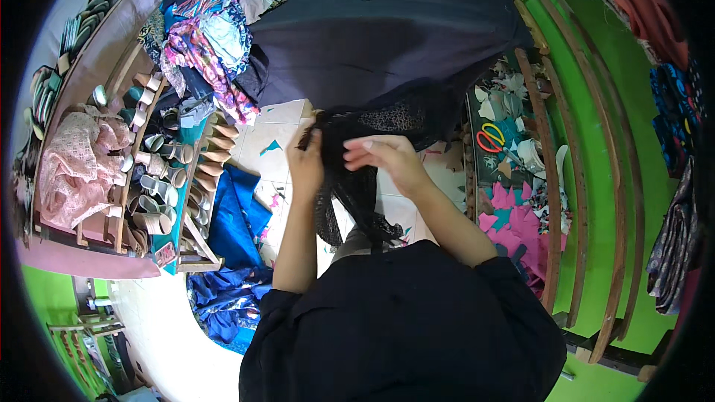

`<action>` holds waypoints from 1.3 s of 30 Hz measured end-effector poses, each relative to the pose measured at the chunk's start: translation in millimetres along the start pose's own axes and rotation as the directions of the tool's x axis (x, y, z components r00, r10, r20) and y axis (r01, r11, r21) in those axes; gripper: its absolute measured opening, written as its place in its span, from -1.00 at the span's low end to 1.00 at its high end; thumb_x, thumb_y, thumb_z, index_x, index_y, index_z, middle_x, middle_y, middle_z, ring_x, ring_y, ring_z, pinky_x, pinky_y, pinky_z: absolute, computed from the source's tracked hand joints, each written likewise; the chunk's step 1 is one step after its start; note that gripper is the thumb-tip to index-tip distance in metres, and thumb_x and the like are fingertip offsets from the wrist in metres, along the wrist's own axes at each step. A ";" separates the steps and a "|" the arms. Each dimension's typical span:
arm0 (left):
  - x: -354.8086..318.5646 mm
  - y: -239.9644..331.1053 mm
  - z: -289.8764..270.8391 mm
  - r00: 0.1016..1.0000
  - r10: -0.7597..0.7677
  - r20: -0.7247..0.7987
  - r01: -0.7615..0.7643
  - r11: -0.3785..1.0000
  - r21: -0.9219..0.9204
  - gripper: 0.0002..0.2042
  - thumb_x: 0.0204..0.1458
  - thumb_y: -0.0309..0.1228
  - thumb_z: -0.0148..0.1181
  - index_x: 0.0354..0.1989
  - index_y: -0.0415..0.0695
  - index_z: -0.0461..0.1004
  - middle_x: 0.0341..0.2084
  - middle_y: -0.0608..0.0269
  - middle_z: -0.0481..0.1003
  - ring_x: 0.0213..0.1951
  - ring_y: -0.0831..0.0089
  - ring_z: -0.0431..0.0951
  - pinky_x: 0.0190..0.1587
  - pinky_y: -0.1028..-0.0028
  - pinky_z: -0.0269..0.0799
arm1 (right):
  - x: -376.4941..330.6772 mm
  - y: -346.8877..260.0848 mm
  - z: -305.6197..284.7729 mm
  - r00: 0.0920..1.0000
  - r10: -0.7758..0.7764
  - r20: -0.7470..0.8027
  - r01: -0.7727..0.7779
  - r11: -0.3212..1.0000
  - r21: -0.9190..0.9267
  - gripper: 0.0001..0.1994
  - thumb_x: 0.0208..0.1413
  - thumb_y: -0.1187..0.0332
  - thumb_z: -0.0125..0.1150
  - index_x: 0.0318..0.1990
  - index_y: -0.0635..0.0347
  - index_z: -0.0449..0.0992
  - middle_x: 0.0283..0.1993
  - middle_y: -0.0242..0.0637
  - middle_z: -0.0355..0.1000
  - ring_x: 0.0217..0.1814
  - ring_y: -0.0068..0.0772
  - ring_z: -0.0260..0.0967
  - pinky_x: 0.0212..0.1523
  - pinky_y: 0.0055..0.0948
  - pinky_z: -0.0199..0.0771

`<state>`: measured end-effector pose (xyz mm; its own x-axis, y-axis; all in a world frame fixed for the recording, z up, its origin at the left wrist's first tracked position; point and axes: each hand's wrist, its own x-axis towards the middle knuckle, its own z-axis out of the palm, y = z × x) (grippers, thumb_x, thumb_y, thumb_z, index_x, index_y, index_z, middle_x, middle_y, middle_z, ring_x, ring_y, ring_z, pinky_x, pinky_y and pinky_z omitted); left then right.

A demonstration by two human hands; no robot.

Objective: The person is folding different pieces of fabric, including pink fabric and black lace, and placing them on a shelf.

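A length of black openwork lace fabric (383,119) hangs in front of me, its far part lying along the edge of the dark-covered table. My left hand (305,160) is closed on the gathered fabric, thumb up along its side. Just to the right, my right hand (389,162) has its fingers stretched out toward the left, over the bunched cloth. Whether those fingertips touch the lace I cannot tell. The lower end of the fabric dangles in front of my legs.
The dark-covered table (313,45) holds a pile of patterned clothes (216,37) at its left. Racks of shoes (156,179) stand left, near blue cloth (234,212) on the tiled floor. At right, orange-handled scissors (490,138) lie among scraps beside wooden rails (547,179).
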<state>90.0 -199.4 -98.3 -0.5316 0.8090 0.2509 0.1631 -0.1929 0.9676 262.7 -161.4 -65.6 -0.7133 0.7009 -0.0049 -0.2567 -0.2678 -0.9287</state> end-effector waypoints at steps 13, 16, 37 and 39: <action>129.2 35.9 -62.5 0.913 0.408 -0.011 -0.395 0.890 0.228 -0.72 0.14 -0.35 -0.05 -0.15 -0.35 0.38 -0.32 0.18 0.45 -0.25 0.49 0.38 -0.10 0.51 0.25 | 1.8 22.9 -248.9 0.678 0.186 -0.711 -0.585 0.723 -0.369 -0.63 -0.10 0.45 0.00 -0.04 0.26 0.32 -0.56 -0.09 0.40 -0.68 -0.24 0.38 -0.70 -0.39 0.42; 160.4 24.1 -77.4 0.921 0.389 -0.018 -0.367 0.883 0.293 -0.72 0.16 -0.31 -0.06 -0.18 -0.32 0.40 -0.40 0.19 0.46 -0.32 0.48 0.37 -0.17 0.51 0.27 | -0.6 -31.4 -226.8 0.626 0.146 -0.766 -0.347 0.932 -0.105 -0.57 0.04 0.47 -0.25 0.12 0.17 0.23 -0.52 -0.02 0.41 -0.64 -0.29 0.41 -0.66 -0.47 0.46; 226.7 50.8 -43.5 0.888 0.205 0.412 -0.133 0.972 -0.195 -0.52 0.06 -0.10 0.04 -0.04 -0.30 0.28 -0.20 0.12 0.41 -0.12 0.35 0.39 -0.04 0.45 0.27 | -11.5 -164.8 -219.5 0.584 -0.693 -0.422 -0.017 0.510 -0.860 -0.46 0.04 0.09 0.15 -0.04 0.48 0.34 0.01 0.06 0.33 0.01 -0.13 0.34 0.00 -0.33 0.27; 228.4 56.9 -35.2 0.850 0.321 0.418 -0.399 0.910 0.111 -0.56 0.02 -0.17 0.09 -0.03 -0.24 0.28 -0.21 0.06 0.42 -0.12 0.26 0.42 -0.05 0.42 0.28 | 6.5 -167.3 -228.4 0.540 -0.709 -0.453 -0.059 0.506 -0.861 -0.43 0.05 0.09 0.13 0.00 0.51 0.30 0.03 0.09 0.31 0.05 -0.17 0.31 0.03 -0.35 0.25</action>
<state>-51.3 -45.2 15.0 -0.0515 0.8576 0.5117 0.4526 -0.4367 0.7775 449.9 39.0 5.0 0.0930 0.8679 0.4880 0.4733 0.3927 -0.7885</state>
